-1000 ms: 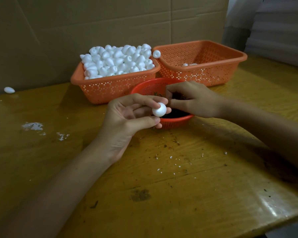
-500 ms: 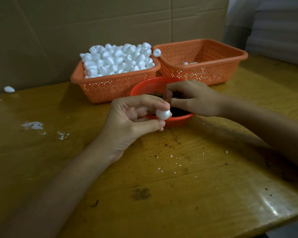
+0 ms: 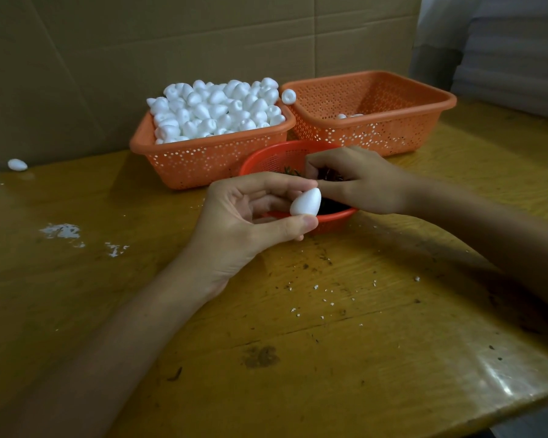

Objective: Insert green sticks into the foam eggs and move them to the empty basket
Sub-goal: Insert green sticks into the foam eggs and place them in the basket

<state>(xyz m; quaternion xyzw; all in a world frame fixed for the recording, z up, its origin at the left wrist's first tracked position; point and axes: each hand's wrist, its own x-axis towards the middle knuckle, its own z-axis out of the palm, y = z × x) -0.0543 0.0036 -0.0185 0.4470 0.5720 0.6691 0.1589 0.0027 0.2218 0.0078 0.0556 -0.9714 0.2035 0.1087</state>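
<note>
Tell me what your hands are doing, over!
Left hand pinching white foam egg. Right hand reaching into round red basket, grip unclear. No green stick in egg yet. Nothing blocking.

Bare table (image 3: 345, 358) lies open in front; three baskets (image 3: 209, 156) crowd the back against cardboard (image 3: 171, 42).

White foam eggs (image 3: 215, 112), orange perforated baskets (image 3: 209, 159), red bowl (image 3: 266, 159), yellow-brown table (image 3: 329, 358).
</note>
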